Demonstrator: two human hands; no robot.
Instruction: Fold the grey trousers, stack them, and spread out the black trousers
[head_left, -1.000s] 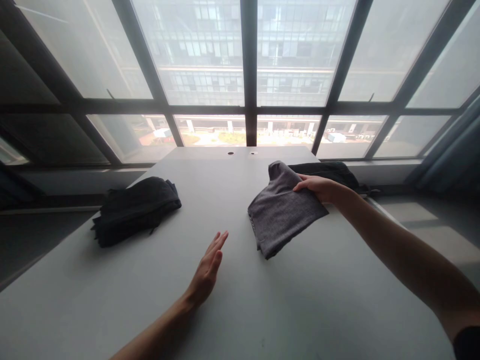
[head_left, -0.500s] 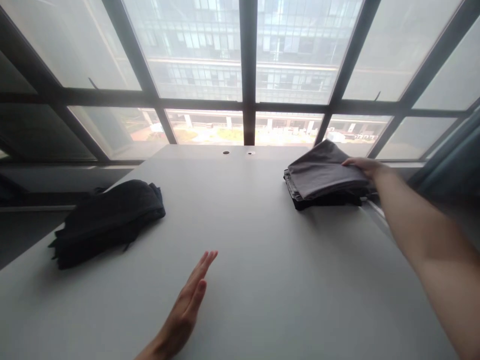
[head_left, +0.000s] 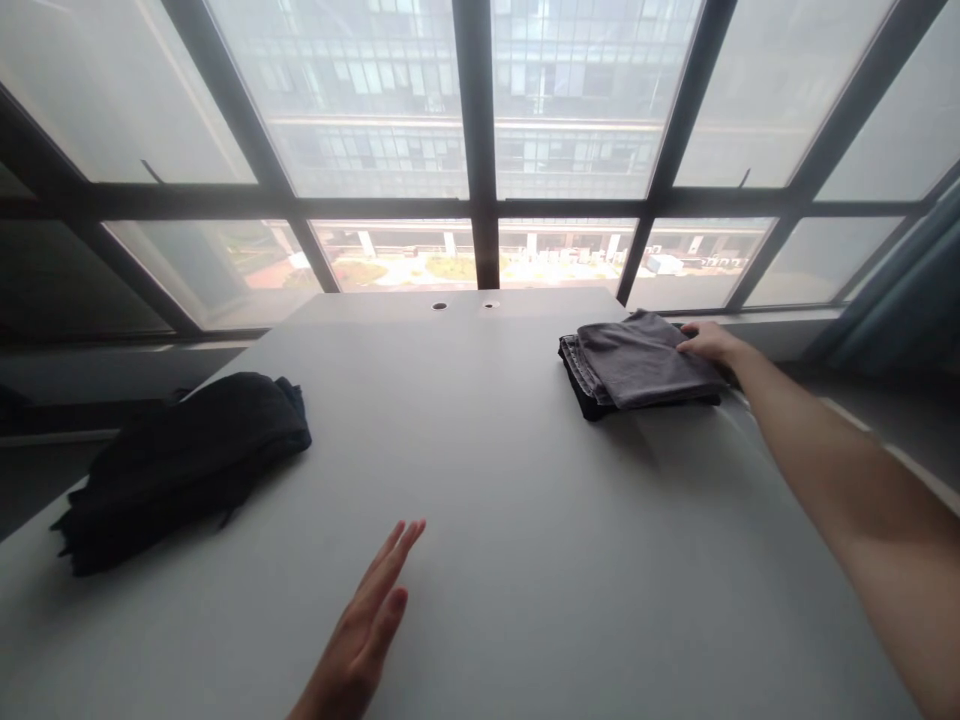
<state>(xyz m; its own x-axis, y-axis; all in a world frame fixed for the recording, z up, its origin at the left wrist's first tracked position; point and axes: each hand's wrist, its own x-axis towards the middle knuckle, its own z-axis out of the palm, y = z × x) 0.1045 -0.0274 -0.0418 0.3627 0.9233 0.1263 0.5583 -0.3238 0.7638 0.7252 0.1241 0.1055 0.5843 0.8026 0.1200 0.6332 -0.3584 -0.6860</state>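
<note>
Nearest us, our left hand [head_left: 366,628] rises from the bottom edge of the frame with its wrist cut off. Its fingers are straight and spread, a wide grip holding nothing, above the pale tabletop [head_left: 495,560]. Our right arm [head_left: 847,470] reaches out toward the far right corner of the tabletop, and our right hand [head_left: 706,343] lies on the end of a folded grey cloth [head_left: 637,362]. The thumb and fingertips are hidden, so we cannot tell whether that grip is closed on the cloth or only pressing it flat.

The grey cloth lies on a dark folded stack [head_left: 583,395], with a paler stitched edge showing at its left end. We judge the step in hand to be settling the cloth on that stack, which calls for a light, even press rather than a lift. How many layers lie below is hard to count.

Well apart on the left sits a dark bundled garment [head_left: 176,470], its folds lost in shadow. Beyond everything, a large gridded window [head_left: 476,130] shows a blurred building [head_left: 577,110].
</note>
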